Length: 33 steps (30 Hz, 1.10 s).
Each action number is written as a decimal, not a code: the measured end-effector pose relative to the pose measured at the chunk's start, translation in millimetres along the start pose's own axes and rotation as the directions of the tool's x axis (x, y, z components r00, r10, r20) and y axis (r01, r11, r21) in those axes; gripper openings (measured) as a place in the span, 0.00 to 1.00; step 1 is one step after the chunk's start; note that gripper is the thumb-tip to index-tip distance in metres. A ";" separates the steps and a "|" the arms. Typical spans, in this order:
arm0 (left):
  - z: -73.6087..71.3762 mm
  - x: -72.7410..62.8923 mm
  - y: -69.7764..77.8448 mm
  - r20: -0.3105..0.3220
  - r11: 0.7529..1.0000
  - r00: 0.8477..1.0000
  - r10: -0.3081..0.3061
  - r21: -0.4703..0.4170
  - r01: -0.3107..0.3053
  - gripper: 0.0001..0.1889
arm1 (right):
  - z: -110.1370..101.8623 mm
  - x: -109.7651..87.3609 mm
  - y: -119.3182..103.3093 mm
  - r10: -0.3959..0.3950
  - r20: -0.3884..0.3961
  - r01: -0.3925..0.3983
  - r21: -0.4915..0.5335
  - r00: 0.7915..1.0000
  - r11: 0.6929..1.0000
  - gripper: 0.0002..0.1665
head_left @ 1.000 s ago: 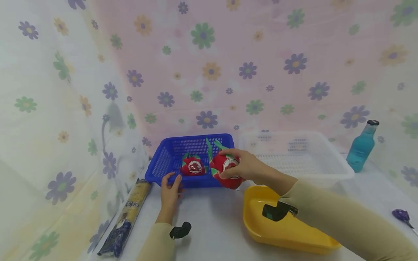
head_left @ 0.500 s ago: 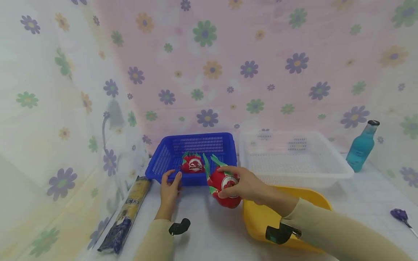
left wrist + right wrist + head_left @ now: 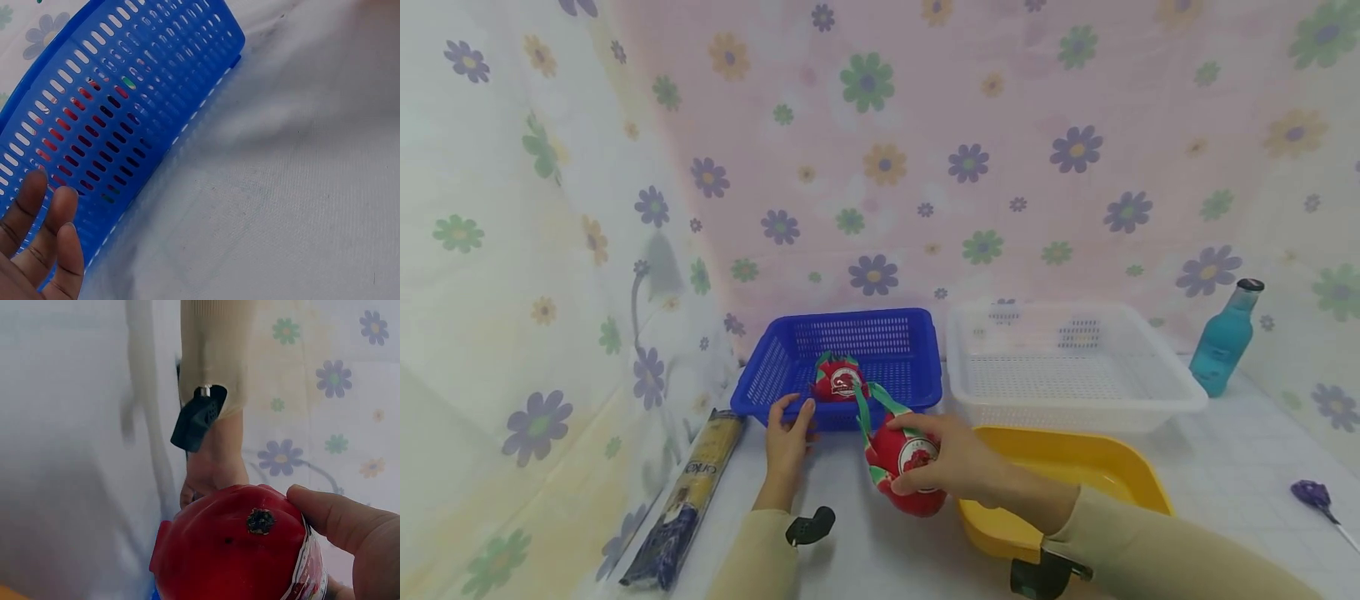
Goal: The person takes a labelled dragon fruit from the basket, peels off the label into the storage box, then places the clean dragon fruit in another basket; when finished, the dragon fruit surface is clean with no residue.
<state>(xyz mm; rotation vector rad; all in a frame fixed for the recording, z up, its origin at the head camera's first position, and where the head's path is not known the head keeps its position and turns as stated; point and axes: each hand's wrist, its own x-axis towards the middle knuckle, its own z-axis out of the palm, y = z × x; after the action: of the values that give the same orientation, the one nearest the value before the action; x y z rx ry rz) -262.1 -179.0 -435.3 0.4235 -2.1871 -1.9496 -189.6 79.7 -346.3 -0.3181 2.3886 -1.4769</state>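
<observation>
My right hand grips a red dragon fruit with green leaf tips and a round white label, held above the table in front of the blue basket. In the right wrist view, the dragon fruit shows its dark-dotted end, with the thumb along its side. A second dragon fruit lies inside the blue basket. At that basket's front rim is my left hand, its fingers loosely bent. The left wrist view shows those fingers by the slotted wall; contact is unclear.
A yellow tray stands under and beside the right forearm, with a white basket behind it. A blue bottle and a purple-wrapped lollipop are at the right. Along the left lies a pasta pack.
The right hand has brought the dragon fruit from over the blue basket's front edge toward me and lower, slightly left. My left hand has stayed at the basket rim.
</observation>
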 end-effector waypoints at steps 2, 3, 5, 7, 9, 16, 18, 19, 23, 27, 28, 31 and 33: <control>0.5 -0.5 -0.5 -0.008 1.000 1.000 0.012 0.004 -0.012 0.28 | 3.7 -1.5 2.1 0.000 0.000 0.000 -0.008 1.000 1.000 0.42; 0.8 -0.8 -0.6 -0.013 1.000 1.000 0.018 0.005 -0.017 0.29 | 5.8 -2.2 3.0 0.003 -0.007 -0.003 -0.017 1.000 1.000 0.42; 0.8 -0.8 0.4 -0.015 1.000 1.000 0.024 0.007 -0.024 0.30 | 10.1 -2.7 3.4 0.013 -0.027 -0.014 -0.027 1.000 1.000 0.41; 1.1 -0.8 1.3 -0.011 1.000 1.000 0.017 0.008 -0.017 0.31 | 13.9 -3.4 3.6 0.023 -0.042 -0.025 -0.048 0.999 0.999 0.42; 1.8 -1.1 2.1 -0.009 1.000 1.000 0.007 0.007 -0.007 0.32 | 17.4 -3.5 3.4 0.030 -0.046 -0.033 -0.071 0.999 0.997 0.42; 0.7 -2.0 1.3 -0.007 1.000 1.000 0.022 0.009 -0.022 0.32 | 35.1 -8.0 4.3 0.017 -0.010 -0.018 -0.110 1.000 0.994 0.40; 0.3 -1.4 0.4 -0.005 1.000 1.000 0.024 0.010 -0.024 0.32 | 40.9 -9.8 5.7 0.023 0.003 -0.023 -0.097 1.000 0.995 0.39; -0.1 -0.9 0.0 -0.006 1.000 1.000 0.025 0.010 -0.025 0.33 | 43.3 -9.9 6.5 0.026 0.011 -0.025 -0.091 1.000 0.996 0.39; -0.1 1.0 -1.8 -0.015 1.000 1.000 0.022 0.006 -0.022 0.33 | 50.0 -7.8 11.0 0.051 0.036 -0.048 -0.067 0.998 0.997 0.39; 0.0 2.3 -2.8 -0.024 1.000 0.999 0.024 0.018 -0.023 0.32 | 53.5 -2.0 15.9 0.050 0.018 -0.049 -0.078 0.999 0.996 0.38; 0.0 2.4 -2.7 -0.024 0.999 0.999 0.024 0.023 -0.023 0.32 | 53.9 -0.4 16.9 0.052 0.012 -0.051 -0.080 0.999 0.995 0.38; 0.7 2.5 -3.1 -0.021 0.999 0.999 0.026 0.029 -0.026 0.31 | 53.8 4.7 19.3 0.065 0.002 -0.065 -0.094 0.998 0.993 0.38; 2.0 2.7 -3.1 -0.020 0.999 1.000 0.022 0.033 -0.021 0.30 | 52.9 8.0 20.7 0.082 0.004 -0.081 -0.102 0.997 0.992 0.38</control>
<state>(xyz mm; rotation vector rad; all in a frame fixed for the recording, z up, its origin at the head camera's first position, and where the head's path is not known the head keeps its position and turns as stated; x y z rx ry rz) -264.9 -178.3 -438.8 0.4211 -2.2048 -1.8925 -177.7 42.4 -388.2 -0.2467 2.4448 -1.3190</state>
